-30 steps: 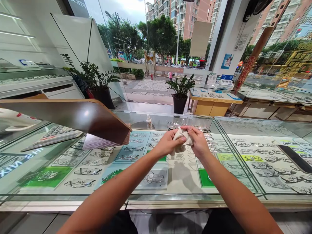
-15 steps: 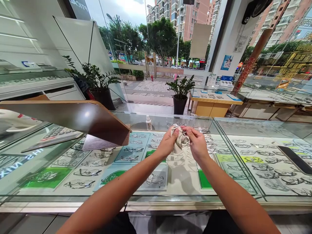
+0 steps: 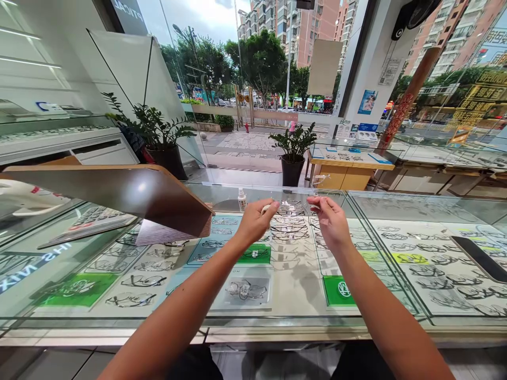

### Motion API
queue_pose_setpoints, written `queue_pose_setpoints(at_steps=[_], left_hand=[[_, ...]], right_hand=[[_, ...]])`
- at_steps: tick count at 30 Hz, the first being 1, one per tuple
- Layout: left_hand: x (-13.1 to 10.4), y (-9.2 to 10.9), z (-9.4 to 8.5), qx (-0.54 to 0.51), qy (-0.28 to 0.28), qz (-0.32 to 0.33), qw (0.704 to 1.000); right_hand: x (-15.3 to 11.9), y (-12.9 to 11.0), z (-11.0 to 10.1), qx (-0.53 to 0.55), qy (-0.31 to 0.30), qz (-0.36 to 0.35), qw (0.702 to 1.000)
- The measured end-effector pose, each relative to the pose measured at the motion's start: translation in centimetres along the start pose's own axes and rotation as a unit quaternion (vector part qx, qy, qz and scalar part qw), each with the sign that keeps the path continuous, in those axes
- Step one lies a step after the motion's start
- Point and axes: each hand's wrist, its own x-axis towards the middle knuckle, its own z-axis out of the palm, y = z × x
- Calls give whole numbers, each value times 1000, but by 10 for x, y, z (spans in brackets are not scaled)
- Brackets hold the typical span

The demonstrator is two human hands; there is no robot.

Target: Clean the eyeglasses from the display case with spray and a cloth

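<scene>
My left hand (image 3: 256, 219) is closed over the glass counter, with a small bit of pale cloth (image 3: 266, 209) showing between thumb and fingers. To its right, apart from it, my right hand (image 3: 331, 219) has its thumb and fingertips pinched together. A thin, clear glasses shape (image 3: 321, 179) shows just above the right fingertips; whether the fingers hold it is hard to make out. Beneath the hands, rows of glasses (image 3: 290, 229) lie inside the glass case. A small white spray bottle (image 3: 242, 200) stands on the glass behind my left hand.
A brown-edged mirror or board (image 3: 119, 190) leans over the counter's left side, near a calculator (image 3: 89, 224). A dark phone (image 3: 481, 258) lies at the right. Potted plants (image 3: 292, 169) stand beyond the counter.
My hands have moved apart, the left one leftward and the right one slightly rightward. The cloth that hung between them is now mostly gathered out of sight in my left hand.
</scene>
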Motion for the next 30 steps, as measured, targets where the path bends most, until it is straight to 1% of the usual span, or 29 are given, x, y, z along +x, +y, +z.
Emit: queue_pose_setpoints(at_steps=[4,7,10,12,15,18,21,24,26,30], left_hand=[[2,1,-4,106,8,60,993],[1,1,-6,141,33,83,986],[-1,2,-10,163,57,106,979],[-2,2,-14,181,47,137,973],[-3,2,-14,208,10,182,961],[-4,3,-11,221,-15,215,951],[-5,4,-8,229,-12,237,944],[-5,6,-8,229,13,258,939],[-4,7,-9,222,34,270,936],[-3,12,-9,209,86,259,939]], right_hand=[[-1,-1,-2,-27,-65,18,997],[0,-3,-5,-50,-121,38,991],[1,-4,-8,-89,-183,68,977],[1,-4,-9,-108,-222,86,965],[1,-6,-10,-115,-261,105,953],[0,-11,-8,-111,-273,119,948],[-1,-15,-8,-109,-276,119,947],[-1,-16,-8,-121,-280,109,946],[0,-17,-9,-139,-274,86,948],[0,-20,-11,-151,-227,24,962]])
